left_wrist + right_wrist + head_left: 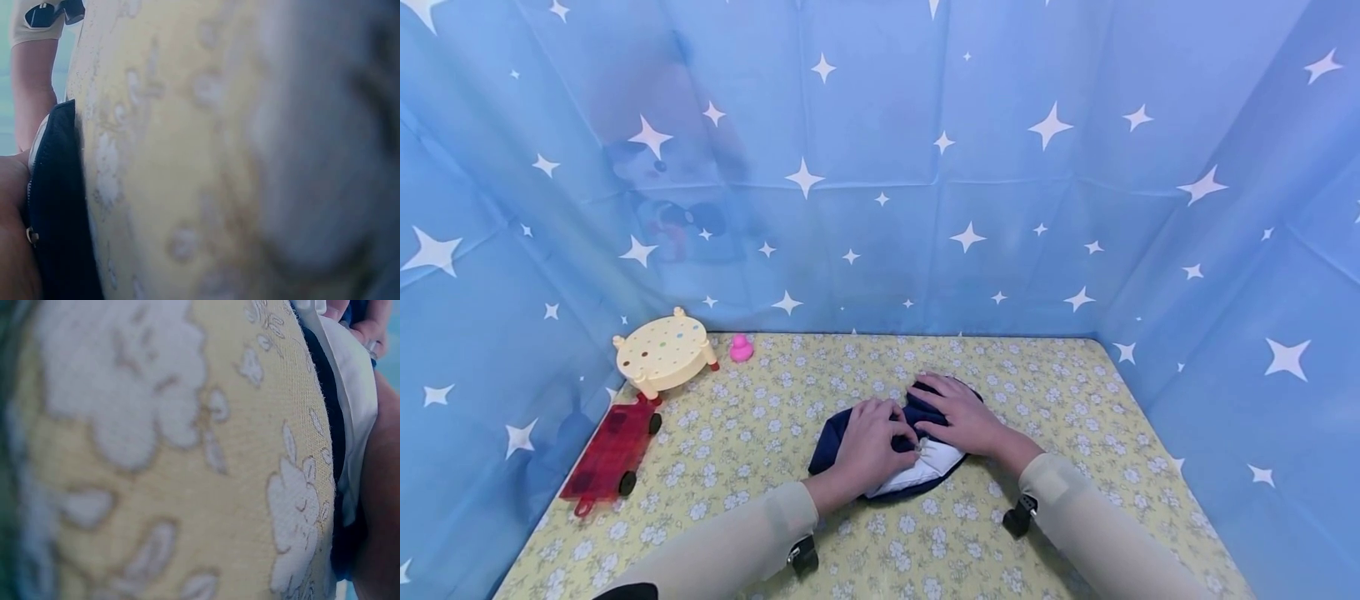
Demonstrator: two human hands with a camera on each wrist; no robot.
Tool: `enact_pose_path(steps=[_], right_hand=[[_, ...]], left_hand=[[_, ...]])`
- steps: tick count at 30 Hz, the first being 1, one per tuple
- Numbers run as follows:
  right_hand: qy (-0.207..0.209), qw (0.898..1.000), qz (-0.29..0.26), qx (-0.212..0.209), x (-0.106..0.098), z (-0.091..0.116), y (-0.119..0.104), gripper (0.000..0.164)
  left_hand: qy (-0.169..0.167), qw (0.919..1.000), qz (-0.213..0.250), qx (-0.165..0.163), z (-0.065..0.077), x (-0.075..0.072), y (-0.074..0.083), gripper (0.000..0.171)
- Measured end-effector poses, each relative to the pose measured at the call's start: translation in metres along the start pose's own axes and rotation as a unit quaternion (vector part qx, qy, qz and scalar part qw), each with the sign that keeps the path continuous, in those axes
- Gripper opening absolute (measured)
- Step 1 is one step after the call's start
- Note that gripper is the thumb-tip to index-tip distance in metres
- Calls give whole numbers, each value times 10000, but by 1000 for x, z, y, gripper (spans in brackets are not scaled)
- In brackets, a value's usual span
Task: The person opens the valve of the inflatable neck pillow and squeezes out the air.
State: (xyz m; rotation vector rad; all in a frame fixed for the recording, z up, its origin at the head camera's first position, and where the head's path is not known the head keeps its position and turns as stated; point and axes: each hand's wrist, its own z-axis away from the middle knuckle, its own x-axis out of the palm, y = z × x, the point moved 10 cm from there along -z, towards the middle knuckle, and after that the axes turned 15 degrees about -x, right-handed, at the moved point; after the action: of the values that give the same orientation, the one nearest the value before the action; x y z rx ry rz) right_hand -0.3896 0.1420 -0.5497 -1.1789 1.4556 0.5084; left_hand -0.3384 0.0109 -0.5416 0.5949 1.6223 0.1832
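A soft navy and white zippered pouch (934,457) lies on the table, its white panel toward the person. My left hand (868,442) lies over its left half, with thumb and forefinger bent together in a pinch at the middle. Small metal shows by those fingers in the right wrist view. Across the upper right part, my right hand (958,412) rests with fingers spread on the navy cloth. In the left wrist view, a zipper with a small metal ring runs along the navy side (59,206). Both hands hide much of the pouch.
A cream toy table (662,350) with colored dots stands at the back left, beside a pink rubber duck (741,348). A red toy wagon bed (610,454) with black wheels lies at the left edge. Blue starry curtains (880,233) enclose the floral-covered table (760,533).
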Motion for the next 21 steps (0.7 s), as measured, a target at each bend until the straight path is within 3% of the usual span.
enact_pose_path(steps=[21], right_hand=[[-234, 9996, 132, 57, 5, -1, 0, 64]], left_hand=[[-124, 9999, 23, -91, 1, -1, -1, 10]])
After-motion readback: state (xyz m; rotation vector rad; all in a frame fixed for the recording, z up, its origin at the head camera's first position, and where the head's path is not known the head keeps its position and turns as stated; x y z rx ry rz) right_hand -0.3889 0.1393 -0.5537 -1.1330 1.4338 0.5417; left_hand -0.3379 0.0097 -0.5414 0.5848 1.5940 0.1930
